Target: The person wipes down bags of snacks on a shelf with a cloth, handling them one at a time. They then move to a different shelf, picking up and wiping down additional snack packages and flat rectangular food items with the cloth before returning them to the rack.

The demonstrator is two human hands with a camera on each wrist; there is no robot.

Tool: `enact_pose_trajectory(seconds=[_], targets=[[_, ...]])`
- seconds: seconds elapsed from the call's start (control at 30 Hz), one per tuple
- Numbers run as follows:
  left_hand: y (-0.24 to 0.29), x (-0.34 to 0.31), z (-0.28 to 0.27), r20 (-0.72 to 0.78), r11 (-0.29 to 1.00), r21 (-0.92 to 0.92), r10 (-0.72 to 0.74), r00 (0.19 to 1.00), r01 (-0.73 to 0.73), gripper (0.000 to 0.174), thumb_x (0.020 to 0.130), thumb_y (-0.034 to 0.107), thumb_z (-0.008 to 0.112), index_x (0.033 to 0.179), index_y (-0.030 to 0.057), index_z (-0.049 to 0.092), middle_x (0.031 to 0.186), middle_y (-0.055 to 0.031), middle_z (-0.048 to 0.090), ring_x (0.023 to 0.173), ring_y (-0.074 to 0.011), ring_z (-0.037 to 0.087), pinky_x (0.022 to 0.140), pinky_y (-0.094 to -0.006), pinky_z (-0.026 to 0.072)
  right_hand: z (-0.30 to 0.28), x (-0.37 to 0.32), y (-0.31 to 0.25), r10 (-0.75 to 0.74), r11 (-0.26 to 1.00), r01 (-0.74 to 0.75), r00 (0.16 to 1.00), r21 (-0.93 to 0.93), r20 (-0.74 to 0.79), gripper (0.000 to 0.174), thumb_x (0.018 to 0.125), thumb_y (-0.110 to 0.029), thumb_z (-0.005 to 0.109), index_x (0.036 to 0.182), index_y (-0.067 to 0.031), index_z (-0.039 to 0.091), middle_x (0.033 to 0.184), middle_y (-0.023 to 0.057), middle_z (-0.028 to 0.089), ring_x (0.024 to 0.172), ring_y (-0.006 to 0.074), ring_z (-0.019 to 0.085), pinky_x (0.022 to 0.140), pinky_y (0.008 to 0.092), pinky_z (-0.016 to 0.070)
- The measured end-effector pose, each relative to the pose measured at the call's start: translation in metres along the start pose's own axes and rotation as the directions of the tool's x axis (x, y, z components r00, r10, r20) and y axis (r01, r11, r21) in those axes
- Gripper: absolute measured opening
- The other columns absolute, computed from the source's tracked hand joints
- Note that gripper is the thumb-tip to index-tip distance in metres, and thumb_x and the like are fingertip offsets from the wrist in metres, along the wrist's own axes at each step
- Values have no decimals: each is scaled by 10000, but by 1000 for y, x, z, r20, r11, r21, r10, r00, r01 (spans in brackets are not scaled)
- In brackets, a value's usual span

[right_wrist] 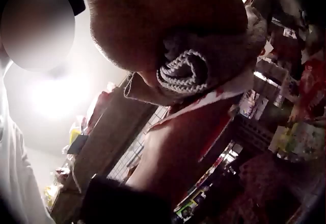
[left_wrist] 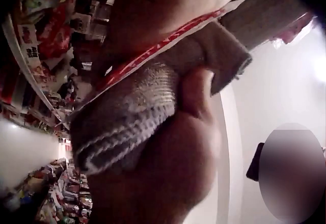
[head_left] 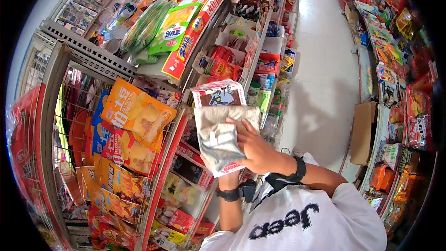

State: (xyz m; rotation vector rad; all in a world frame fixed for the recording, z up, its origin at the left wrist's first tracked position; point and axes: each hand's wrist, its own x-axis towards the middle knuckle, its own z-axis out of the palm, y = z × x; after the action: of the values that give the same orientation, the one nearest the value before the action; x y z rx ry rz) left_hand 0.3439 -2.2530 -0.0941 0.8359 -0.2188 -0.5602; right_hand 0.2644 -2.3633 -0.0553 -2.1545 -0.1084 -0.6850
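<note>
In the head view, a flat snack packet (head_left: 220, 94) with red-and-white edges and dark lettering is held in front of the white shirt. A folded greyish cloth (head_left: 227, 112) lies across its upper face. My right hand (head_left: 258, 146) holds the cloth against the packet, its fingers spread over it. Both wrist views show the cloth's braided edge (left_wrist: 125, 137) (right_wrist: 186, 79) bunched by the hand, with a thumb against it in the left wrist view. My left hand (head_left: 203, 159) grips the packet from below and is mostly hidden behind it.
To the left, a wire rack (head_left: 65, 125) holds chip bags (head_left: 139, 111). Above it, a shelf carries a green packet (head_left: 174, 28) behind a red price strip (head_left: 190, 37). Stocked shelves line both sides of the pale aisle floor (head_left: 318, 56). A cardboard piece (head_left: 364, 132) leans at the right.
</note>
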Motion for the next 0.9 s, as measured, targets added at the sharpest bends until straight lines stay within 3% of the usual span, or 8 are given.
enact_pose_trajectory(seconds=[0.13, 0.2, 0.23, 0.3, 0.37, 0.57, 0.77, 0.9], targets=[[7, -10, 20, 8, 930, -328, -174, 985, 167, 419, 824, 341, 325, 1106, 61, 461, 1074, -113, 512, 975, -266, 492, 864, -393, 375, -9, 16, 14, 160, 972, -142, 983, 186, -86, 498, 756, -160, 533, 1217, -70, 369, 1295, 139, 289, 1249, 292, 156, 1016, 440, 44], [1, -24, 30, -146, 990, 132, 73, 987, -53, 393, 749, 363, 535, 1002, 71, 463, 1016, -96, 492, 919, -221, 496, 845, -370, 384, -12, 21, 17, 239, 878, -180, 968, 444, -81, 498, 791, -165, 505, 1226, -20, 311, 1266, 163, 305, 1214, 286, 222, 1020, 388, 65], [-8, -24, -3, -73, 958, 277, 96, 993, -72, 395, 761, 354, 525, 1026, 73, 444, 1029, -90, 483, 924, -216, 485, 852, -369, 377, -16, 22, 13, 289, 797, -238, 957, 556, -4, 493, 798, -162, 496, 1224, -8, 302, 1254, 164, 314, 1204, 280, 240, 1019, 368, 87], [-13, -23, -37, 75, 829, 536, 140, 987, -159, 402, 786, 337, 506, 1075, 76, 408, 1056, -79, 463, 932, -208, 464, 866, -367, 362, -2, 15, 14, 162, 944, -136, 985, 302, -63, 488, 801, -158, 495, 1224, -8, 301, 1243, 160, 321, 1197, 265, 249, 1003, 347, 136], [4, -22, 0, 43, 990, -113, -85, 995, 89, 544, 838, 467, 366, 1238, 100, 333, 1204, -71, 417, 1065, -237, 429, 915, -367, 328, 5, 5, 3, 187, 863, -150, 982, 483, -30, 484, 801, -217, 502, 1226, -54, 336, 1267, 174, 294, 1191, 325, 233, 1006, 400, 145], [19, 1, 26, 107, 960, -230, -138, 985, 159, 598, 812, 518, 328, 1221, 82, 362, 1185, -93, 441, 1067, -250, 434, 918, -382, 326, 19, -10, -12, 80, 973, -96, 994, 208, 80, 490, 775, -205, 536, 1221, -83, 375, 1324, 115, 255, 1267, 317, 67, 996, 522, 96], [7, -1, 7, 188, 983, -176, -9, 982, 43, 572, 813, 487, 326, 1214, 81, 373, 1174, -103, 451, 1052, -251, 448, 914, -382, 331, 13, 1, 2, 86, 978, -89, 996, 189, 27, 512, 733, -137, 560, 1211, -68, 389, 1330, 138, 226, 1254, 316, 114, 1023, 433, 87], [12, -7, 18, 126, 936, -306, -138, 982, 171, 509, 789, 387, 423, 1152, 31, 422, 1099, -122, 508, 981, -263, 505, 863, -386, 383, 5, 14, 13, 136, 961, -118, 989, 251, -55, 459, 755, -144, 538, 1186, -55, 406, 1303, 159, 254, 1230, 335, 158, 1017, 435, 86]])
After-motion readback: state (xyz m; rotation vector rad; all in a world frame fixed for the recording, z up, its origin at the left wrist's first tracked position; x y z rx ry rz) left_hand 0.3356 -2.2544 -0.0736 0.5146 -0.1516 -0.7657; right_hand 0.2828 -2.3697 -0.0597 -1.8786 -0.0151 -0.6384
